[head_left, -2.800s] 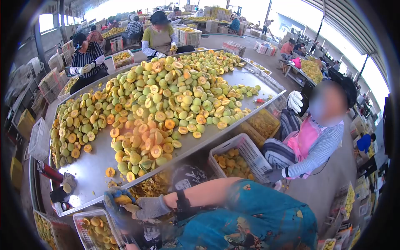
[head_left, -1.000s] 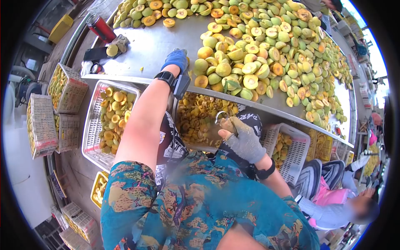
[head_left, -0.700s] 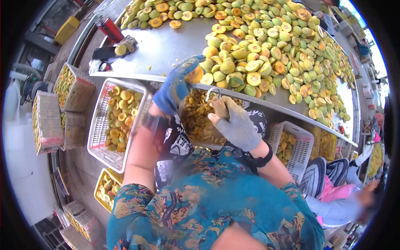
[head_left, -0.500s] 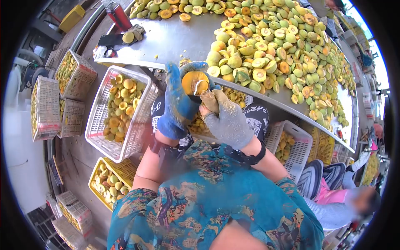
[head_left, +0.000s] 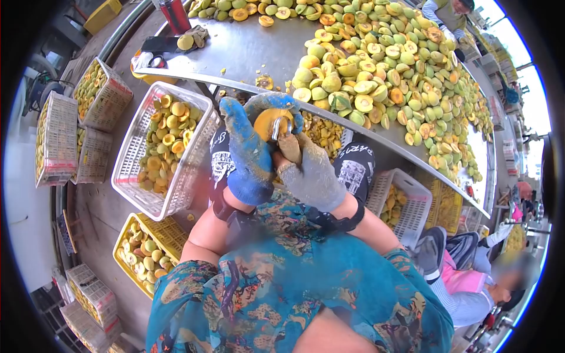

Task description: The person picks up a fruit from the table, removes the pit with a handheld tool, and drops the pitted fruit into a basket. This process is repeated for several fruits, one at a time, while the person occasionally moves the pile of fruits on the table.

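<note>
My left hand, in a blue glove, cups an orange-yellow peach half with its cut face turned up. In my right hand, gloved in grey and stained with fruit, is a small pitting tool with a curved metal loop. The loop lies against the middle of the peach half. My right fingers cover most of the tool's grip. Below both hands, between my knees, cut fruit pieces fill a container that is partly hidden.
A metal table ahead bears a large heap of peach halves. White crate and yellow crate of fruit stand at left. Another white crate is at right, near a seated person. A red can stands on the table.
The metal loop has turned in the peach half and now shows more upright. Both hands have shifted slightly down and left in view, and the camera's view has tilted a little.
</note>
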The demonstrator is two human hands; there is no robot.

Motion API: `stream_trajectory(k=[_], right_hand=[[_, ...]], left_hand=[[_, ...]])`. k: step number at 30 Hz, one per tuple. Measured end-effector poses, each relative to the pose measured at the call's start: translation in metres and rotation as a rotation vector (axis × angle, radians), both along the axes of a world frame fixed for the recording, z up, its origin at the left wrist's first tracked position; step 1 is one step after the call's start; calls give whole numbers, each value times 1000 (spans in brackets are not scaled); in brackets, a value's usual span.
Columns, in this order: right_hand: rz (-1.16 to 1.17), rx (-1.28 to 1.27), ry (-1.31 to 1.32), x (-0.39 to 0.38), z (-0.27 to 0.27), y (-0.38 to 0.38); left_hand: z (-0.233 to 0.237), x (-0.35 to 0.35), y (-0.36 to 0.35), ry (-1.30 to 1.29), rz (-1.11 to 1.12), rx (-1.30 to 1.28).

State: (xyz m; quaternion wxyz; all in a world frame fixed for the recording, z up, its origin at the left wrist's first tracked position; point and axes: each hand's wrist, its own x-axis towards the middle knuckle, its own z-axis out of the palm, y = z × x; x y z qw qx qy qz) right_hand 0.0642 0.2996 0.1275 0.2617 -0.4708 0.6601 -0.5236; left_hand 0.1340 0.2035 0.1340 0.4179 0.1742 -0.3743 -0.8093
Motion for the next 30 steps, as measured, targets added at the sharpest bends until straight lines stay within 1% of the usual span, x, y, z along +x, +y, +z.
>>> stream_trajectory(k=[1, 2, 4, 5, 7, 8, 9, 11, 12, 13, 15, 16, 17, 19, 20, 21, 23, 24, 25, 27, 28, 29, 30], right_hand=[[-7, 27, 59, -1, 0, 0], [-5, 29, 58, -2, 1, 1], [4, 110, 206, -7, 4, 2], [0, 111, 204, -11, 6, 2], [171, 47, 222, -22, 9, 2], [223, 78, 216, -28, 12, 3], [218, 85, 208, -35, 14, 3], [424, 133, 154, -48, 17, 3], [467, 130, 106, -52, 10, 3], [460, 131, 102, -56, 9, 5], [585, 441, -564, -63, 9, 9], [634, 289, -812, -60, -1, 13], [624, 284, -815, -60, -3, 17], [767, 267, -951, -67, -4, 22], [821, 305, -857, -74, -13, 23], [814, 301, -859, -74, -13, 25], [662, 293, -134, -76, -9, 24], [569, 458, 51, -76, 6, 27], [576, 451, 55, -77, 12, 31], [400, 469, 109, -76, 16, 36], [323, 435, -78, -75, 15, 37], [203, 386, -119, -75, 11, 40], [119, 348, 19, -76, 13, 42]], left_hand=[[1, 0, 2, -40, 34, 51], [1, 1, 1, -40, 36, 53], [-2, 0, -5, -43, -56, -1], [-8, -3, -7, -44, -60, 0], [-23, -9, -10, -606, 611, -1003], [-25, -5, -18, -413, 159, -607], [-17, -5, -18, -418, 149, -602], [8, -5, -17, -287, -202, -300], [6, -8, -20, -307, -222, -444], [5, -12, -21, -309, -230, -443], [0, -24, -21, -79, -294, -480], [-5, -31, -19, 121, -392, -297], [-8, -37, -18, 121, -404, -296], [-10, -51, -21, 454, -799, 218], [-17, -55, -27, 340, -742, 221], [-13, -56, -24, 338, -750, 224], [1, -59, -23, -86, -381, 212], [-20, -56, -33, -110, -337, -106], [-24, -52, -40, -111, -329, -113], [-32, -38, -54, -174, -327, -48], [-44, -25, -63, -189, -330, -206], [-52, -10, -89, -453, -34, -1027], [-59, 4, -119, -687, 313, -1837]])
